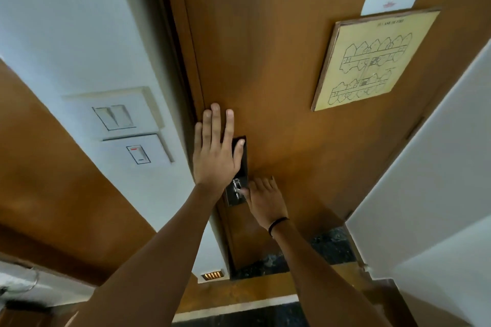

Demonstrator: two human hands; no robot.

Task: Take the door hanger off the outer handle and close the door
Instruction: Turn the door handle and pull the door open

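Your left hand lies flat, fingers spread and holding nothing, on the door by its latch edge; your right hand sits at the lock plate, fingers curled, grip not discernible. Door hanger not in view (presumably already off). Press steadily near that edge until the latch seats.
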